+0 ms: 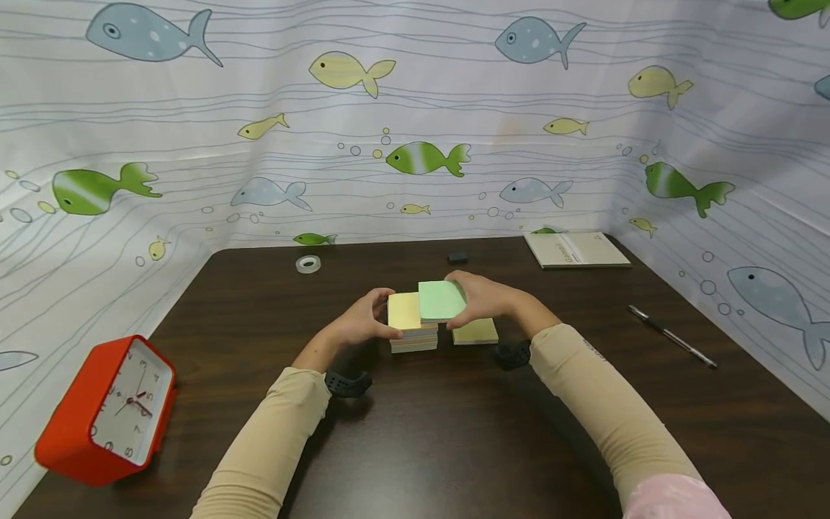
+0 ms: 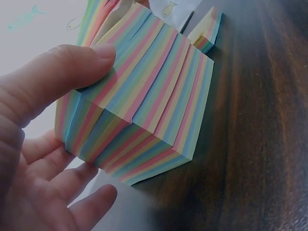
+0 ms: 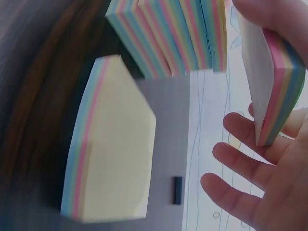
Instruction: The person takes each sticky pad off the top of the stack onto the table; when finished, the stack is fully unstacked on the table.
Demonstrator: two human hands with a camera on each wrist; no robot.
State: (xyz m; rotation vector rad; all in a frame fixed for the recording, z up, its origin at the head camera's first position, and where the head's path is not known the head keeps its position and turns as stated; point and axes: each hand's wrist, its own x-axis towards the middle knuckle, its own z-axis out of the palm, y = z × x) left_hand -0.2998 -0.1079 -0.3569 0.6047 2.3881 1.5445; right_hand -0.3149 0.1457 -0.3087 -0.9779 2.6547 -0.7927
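Head view, from left to right: a red clock (image 1: 106,411) stands tilted at the table's near left corner, a roll of clear tape (image 1: 308,264) lies further back, and in the middle the two hands meet over sticky-note pads. The left hand (image 1: 360,321) curls its thumb and fingers round the stack of pads (image 1: 411,328), which rests on the dark table (image 1: 454,432). In the left wrist view the stack's (image 2: 144,101) striped layers sit stepped and skewed rather than square. The right hand (image 1: 488,297) pinches a green-topped pad (image 1: 441,299), held above the stack's right edge and partly overlapping it; the right wrist view shows that pad (image 3: 274,82) gripped at one end, fingers spread below it. A single yellow-topped pad (image 1: 475,331) lies just beside the stack, under the right hand. Further right lie a notebook (image 1: 576,249) and a pen (image 1: 671,336).

The likely trouble is the stack itself: its layers are already offset, so a pad set down off-centre or with a push could slide the upper pads sideways and topple them. The end-on grip on the green-topped pad could also let it tilt or slip.
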